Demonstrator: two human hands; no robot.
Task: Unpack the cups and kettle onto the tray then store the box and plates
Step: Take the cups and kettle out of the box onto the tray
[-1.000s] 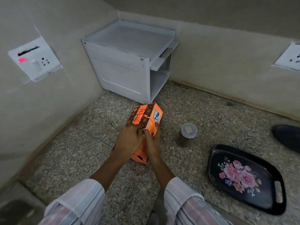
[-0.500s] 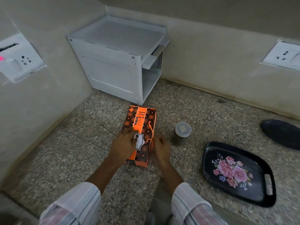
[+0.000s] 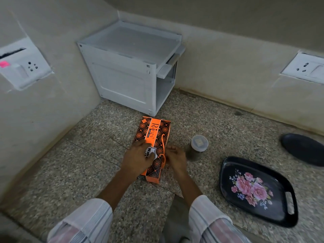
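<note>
An orange and black patterned box (image 3: 154, 135) lies flat and closed on the speckled stone floor, its orange string handle on top. My left hand (image 3: 135, 159) rests on the near half of the box, fingers spread over its top. My right hand (image 3: 176, 159) is at the box's right side, fingers pinching at the orange string (image 3: 163, 151). A black tray with pink flowers (image 3: 257, 191) lies to the right, with nothing on it. No cups, kettle or plates are visible.
A white plastic cabinet (image 3: 129, 67) with an open right side stands in the corner behind the box. A small jar with a clear lid (image 3: 198, 146) stands between box and tray. A dark shoe (image 3: 303, 148) is at far right. Walls close in left and behind.
The box was tilted up on its end a second ago; it has been laid flat on the floor. My hands have shifted onto its top and string.
</note>
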